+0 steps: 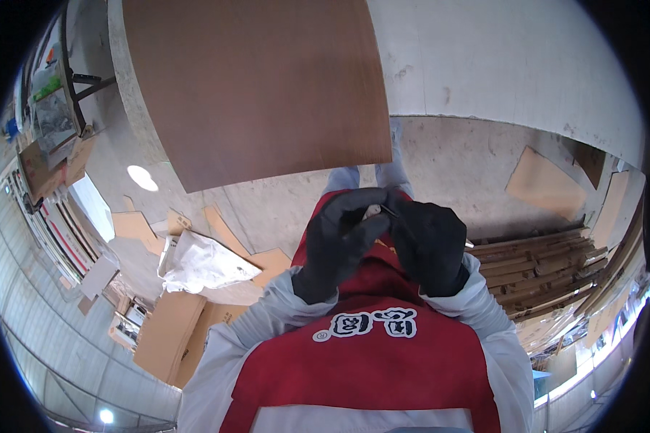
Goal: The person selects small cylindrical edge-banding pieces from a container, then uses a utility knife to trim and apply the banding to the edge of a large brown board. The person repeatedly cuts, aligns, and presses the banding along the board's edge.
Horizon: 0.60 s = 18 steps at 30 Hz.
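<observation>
Below the brown panel [256, 86], both gloved hands [386, 242] pinch one small pale object [373, 211] together.

Concrete floor [448, 155]: cardboard scraps [545, 182], white sack [202, 261], flat cardboard boxes [170, 333], stacked wooden strips [542, 270], upright brown board [260, 86].

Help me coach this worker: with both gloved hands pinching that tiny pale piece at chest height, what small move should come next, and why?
Probably steady it first: keep the left hand pinching the small pale piece while the right hand works the thin dark bit against it. Both gloves meet there, over the red vest, and thick fingers hide most of the piece, so a slow, small move seems safest.
</observation>
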Tool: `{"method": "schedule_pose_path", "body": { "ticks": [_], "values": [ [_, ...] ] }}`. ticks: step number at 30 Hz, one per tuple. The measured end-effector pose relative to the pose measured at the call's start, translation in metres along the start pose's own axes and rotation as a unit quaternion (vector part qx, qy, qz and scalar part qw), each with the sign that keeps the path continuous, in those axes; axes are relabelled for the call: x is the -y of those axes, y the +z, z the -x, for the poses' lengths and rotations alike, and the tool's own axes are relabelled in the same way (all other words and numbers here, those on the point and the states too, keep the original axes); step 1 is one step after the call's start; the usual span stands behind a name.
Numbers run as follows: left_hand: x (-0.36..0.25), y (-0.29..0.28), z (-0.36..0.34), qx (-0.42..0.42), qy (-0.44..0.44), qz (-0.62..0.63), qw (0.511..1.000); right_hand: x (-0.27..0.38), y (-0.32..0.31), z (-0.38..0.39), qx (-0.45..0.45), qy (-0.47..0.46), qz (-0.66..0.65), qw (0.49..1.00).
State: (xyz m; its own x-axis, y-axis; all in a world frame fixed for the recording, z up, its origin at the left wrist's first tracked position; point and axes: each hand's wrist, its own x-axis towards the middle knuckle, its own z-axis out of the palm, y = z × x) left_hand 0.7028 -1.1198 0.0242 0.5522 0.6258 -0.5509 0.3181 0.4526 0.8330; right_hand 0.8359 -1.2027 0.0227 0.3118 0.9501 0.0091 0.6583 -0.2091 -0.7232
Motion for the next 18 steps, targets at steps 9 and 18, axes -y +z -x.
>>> {"method": "schedule_pose_path", "body": {
  "ticks": [9,18],
  "values": [
    [0.022,-0.037,-0.006,0.011,-0.082,0.128,0.988,-0.028,-0.002,0.003,0.05,0.213,-0.225,0.949],
    [0.022,-0.001,-0.033,0.03,-0.178,0.174,0.968,-0.035,-0.001,-0.02,0.157,0.429,-0.454,0.765]
  ]
}}
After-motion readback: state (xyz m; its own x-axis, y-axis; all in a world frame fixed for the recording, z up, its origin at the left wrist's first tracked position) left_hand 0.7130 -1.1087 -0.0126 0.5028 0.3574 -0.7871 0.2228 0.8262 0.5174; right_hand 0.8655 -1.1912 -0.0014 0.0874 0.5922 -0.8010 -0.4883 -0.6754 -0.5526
